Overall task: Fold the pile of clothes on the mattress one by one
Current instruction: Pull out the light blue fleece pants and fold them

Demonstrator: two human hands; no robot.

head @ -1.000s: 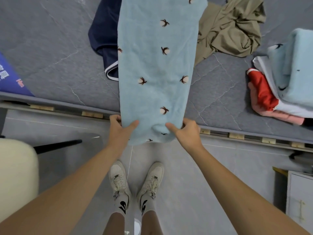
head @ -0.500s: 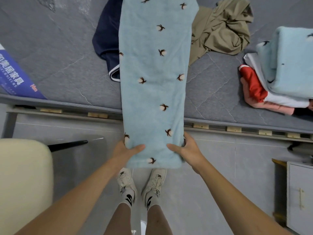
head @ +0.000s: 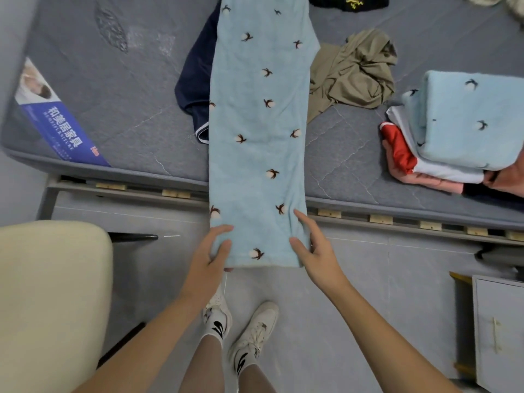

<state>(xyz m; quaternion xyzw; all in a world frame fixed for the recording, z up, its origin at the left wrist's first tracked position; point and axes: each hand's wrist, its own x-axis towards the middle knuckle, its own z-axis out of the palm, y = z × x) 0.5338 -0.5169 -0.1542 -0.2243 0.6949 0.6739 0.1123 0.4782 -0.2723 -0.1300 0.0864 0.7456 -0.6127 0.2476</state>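
Light blue cloth (head: 256, 131) w/ small brown-and-white flower marks lies in a long narrow strip from 12 o'clock down the middle of the view. Most of it is on the grey mattress (head: 119, 109); near end hangs past the mattress edge over the bed frame (head: 397, 222) & the floor (head: 312, 321).

Left hand (head: 208, 256) grips the near left corner: thumb on top, fingers curled under the edge. Right hand (head: 314, 251) pinches the near right corner; thumb on top, index finger straight & resting on the cloth, other fingers behind the edge, can't tell how they lie.

Under the strip at 11 o'clock a navy garment (head: 195, 86) sticks out to the left. At 1 o'clock a crumpled olive garment (head: 354, 75) touches the strip's right edge. At 12–1 o'clock, top edge, a black item w/ yellow print (head: 351, 2). At 3 o'clock a folded stack (head: 442, 143): matching blue piece on top, white, red & pink below.

At 9 o'clock a blue label (head: 61, 131) on the mattress. At 8 o'clock a cream chair (head: 48, 302). At 6 o'clock white sneakers (head: 255, 330). At 4 o'clock a grey cabinet (head: 499, 330).
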